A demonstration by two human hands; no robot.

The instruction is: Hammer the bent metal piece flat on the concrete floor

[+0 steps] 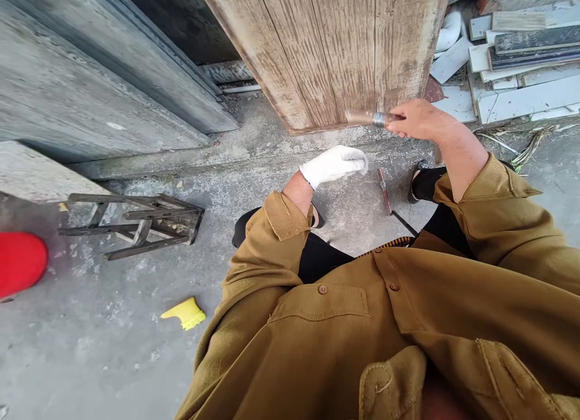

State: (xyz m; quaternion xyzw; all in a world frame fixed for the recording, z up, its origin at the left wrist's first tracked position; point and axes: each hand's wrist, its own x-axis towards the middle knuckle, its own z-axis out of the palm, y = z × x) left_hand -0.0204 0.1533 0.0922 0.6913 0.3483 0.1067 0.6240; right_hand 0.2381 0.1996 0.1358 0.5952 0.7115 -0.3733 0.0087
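Observation:
My bare right hand is closed around the handle of a paintbrush. Its metal ferrule and pale brown bristles point left, by the lower edge of a weathered wooden panel with vertical boards and worn, streaky brown paint. Whether the bristles touch the wood I cannot tell. My left hand, in a white glove, hovers over the concrete just below the panel, its fingers loosely bent with nothing visible in them. A thin reddish tool with a metal middle lies on the ground between my feet.
To the left are a small wooden stool on its side, a red round-edged object and a yellow scrap. Large grey boards lean at the upper left. Stacked tiles and planks lie at the right.

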